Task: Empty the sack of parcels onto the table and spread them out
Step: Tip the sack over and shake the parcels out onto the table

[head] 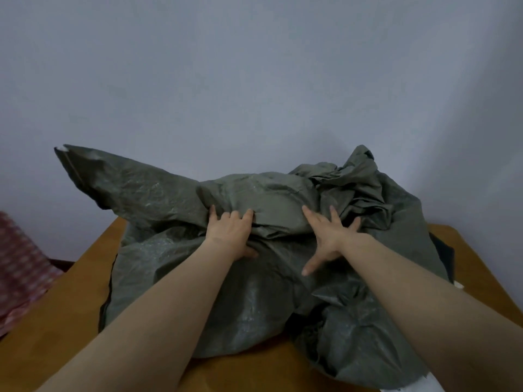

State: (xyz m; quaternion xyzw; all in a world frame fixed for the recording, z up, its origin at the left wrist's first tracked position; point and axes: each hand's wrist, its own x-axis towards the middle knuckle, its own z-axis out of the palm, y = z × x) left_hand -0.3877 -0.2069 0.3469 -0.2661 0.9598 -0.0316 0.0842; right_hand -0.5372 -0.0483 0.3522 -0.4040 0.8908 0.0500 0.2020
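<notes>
Left hand (230, 232) grips the sack (175, 250); right hand (329, 236) lies spread flat on it

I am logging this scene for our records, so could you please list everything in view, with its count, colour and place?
sack: one, grey-green woven, crumpled, lying over most of the table
table: one, orange-brown wood, under the sack
dark item: one, dark, showing from under the sack's right edge; kind unclear
checked cloth: one, red and white, beyond the table's left edge
wall: one, pale grey-blue, behind the table
left hand: one, grips a fold of the sack near its middle
right hand: one, fingers spread, pressing flat on the sack
</notes>
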